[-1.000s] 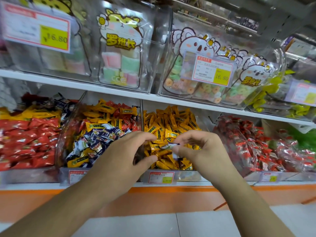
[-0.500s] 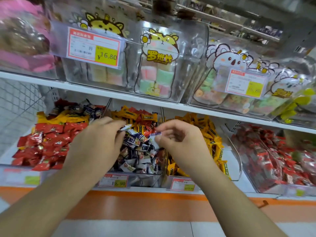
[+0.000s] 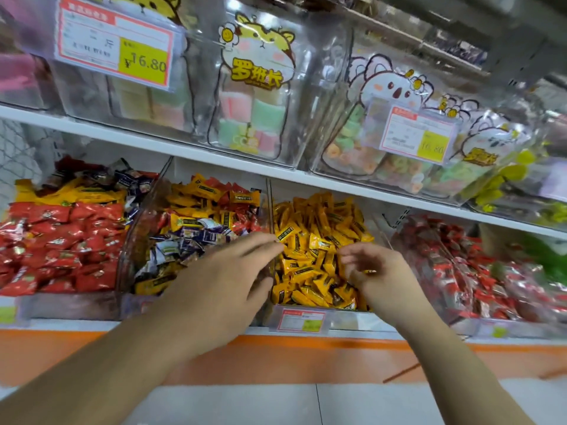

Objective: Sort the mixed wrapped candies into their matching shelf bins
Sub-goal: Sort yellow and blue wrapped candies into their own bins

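Sorting proceeds best by lifting one stray wrapper at a time out of the mixed bin [image 3: 196, 240], where purple and white candies [image 3: 190, 237] lie among yellow and red ones, and checking it against the yellow bin [image 3: 319, 250]; left hand [image 3: 221, 280] is spread with straight fingers over the divider, holding nothing; right hand [image 3: 377, 274] hovers loosely curled above the yellow candies, seemingly empty, though blur hides its fingertips.

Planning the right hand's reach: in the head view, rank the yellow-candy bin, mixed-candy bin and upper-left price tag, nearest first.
From the right hand:
1. Yellow-candy bin, directly behind it.
2. Mixed-candy bin, to its left.
3. Upper-left price tag, upper shelf, far left.
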Available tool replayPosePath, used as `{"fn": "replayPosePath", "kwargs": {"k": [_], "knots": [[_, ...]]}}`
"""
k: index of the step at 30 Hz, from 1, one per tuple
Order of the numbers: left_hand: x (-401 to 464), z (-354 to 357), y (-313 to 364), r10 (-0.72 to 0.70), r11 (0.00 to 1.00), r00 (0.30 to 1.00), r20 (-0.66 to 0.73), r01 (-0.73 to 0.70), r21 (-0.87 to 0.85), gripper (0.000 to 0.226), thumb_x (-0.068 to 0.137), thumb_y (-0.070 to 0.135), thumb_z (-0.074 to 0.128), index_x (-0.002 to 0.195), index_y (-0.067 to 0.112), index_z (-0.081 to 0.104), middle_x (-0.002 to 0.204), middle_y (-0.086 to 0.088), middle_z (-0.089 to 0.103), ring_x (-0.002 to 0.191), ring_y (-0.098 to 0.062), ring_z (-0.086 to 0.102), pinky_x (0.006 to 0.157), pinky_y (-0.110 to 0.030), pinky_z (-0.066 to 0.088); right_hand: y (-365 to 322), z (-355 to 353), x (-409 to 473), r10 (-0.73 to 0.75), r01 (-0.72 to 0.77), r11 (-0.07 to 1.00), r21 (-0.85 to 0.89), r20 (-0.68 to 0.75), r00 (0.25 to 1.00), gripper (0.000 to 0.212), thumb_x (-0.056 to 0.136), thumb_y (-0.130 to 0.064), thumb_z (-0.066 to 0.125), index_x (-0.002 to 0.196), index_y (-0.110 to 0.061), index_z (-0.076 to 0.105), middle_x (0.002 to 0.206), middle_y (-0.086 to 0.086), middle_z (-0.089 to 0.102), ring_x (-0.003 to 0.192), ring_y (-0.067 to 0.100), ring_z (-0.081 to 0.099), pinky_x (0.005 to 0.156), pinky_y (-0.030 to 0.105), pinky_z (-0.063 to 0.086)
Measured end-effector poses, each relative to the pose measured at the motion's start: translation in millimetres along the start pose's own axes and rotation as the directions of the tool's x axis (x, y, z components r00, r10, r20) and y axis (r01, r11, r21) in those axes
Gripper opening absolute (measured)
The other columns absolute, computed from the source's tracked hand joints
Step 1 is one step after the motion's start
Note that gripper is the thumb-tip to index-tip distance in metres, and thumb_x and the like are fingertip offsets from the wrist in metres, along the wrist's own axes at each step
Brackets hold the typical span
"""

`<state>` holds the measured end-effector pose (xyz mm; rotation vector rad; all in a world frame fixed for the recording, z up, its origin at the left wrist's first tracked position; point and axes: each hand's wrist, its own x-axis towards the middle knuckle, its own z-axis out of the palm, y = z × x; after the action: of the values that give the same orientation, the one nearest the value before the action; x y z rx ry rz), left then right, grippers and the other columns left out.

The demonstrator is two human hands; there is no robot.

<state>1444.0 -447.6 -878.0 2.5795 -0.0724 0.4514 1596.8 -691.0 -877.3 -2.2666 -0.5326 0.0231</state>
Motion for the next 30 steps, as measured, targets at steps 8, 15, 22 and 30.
{"fn": "replayPosePath", "kwargs": {"k": [8,15,22,30], "knots": [[3.0,25.4,11.9,0.027,0.997,0.997,0.069,-0.032,0.075,0.059,0.105,0.052,0.038,0.16,0.044,0.019,0.164,0.033,0.001,0.143,0.016,-0.004,0.103,-0.004,-0.006,8.8,13.8,11.8,-0.144,0.267,0.885,-0.382,0.321,0.936,0.04,0.079,-0.013,0.085,0.109,-0.038,0.078,0.11,-0.014,0.059,0.1,0.007,0.055,0.09,0.031,0.051],[3.8,31.1,7.6,0.046,0.994,0.997,0.063,-0.052,0.097,0.054,0.103,0.05,0.044,0.156,0.04,0.034,0.163,0.03,0.012,0.145,0.014,-0.001,0.106,-0.006,-0.001,-7.8,17.6,22.0,-0.132,0.146,0.978,-0.149,0.097,0.987,0.023,0.084,-0.024,0.085,0.1,-0.035,0.073,0.087,-0.009,0.065,0.084,0.011,0.061,0.077,0.033,0.056],[1.7,28.8,6.3,0.053,0.993,0.996,0.074,-0.06,0.098,0.054,0.102,0.046,0.049,0.155,0.04,0.037,0.164,0.029,0.011,0.14,0.015,-0.004,0.107,-0.007,-0.002,6.6,-7.9,18.3,-0.091,0.091,0.996,-0.015,-0.004,0.996,0.043,0.093,0.007,0.062,0.109,-0.031,0.075,0.096,-0.01,0.074,0.088,0.004,0.067,0.071,0.016,0.054],[-0.2,26.8,8.8,0.048,0.991,0.995,0.086,-0.058,0.12,0.055,0.103,0.047,0.046,0.157,0.04,0.033,0.165,0.027,0.007,0.148,0.009,-0.001,0.107,-0.01,0.0,28.7,2.8,10.5,0.082,0.018,0.926,-0.378,0.249,0.965,0.027,0.097,-0.017,0.067,0.113,-0.038,0.076,0.105,-0.017,0.073,0.099,0.003,0.067,0.086,0.023,0.054]]}}
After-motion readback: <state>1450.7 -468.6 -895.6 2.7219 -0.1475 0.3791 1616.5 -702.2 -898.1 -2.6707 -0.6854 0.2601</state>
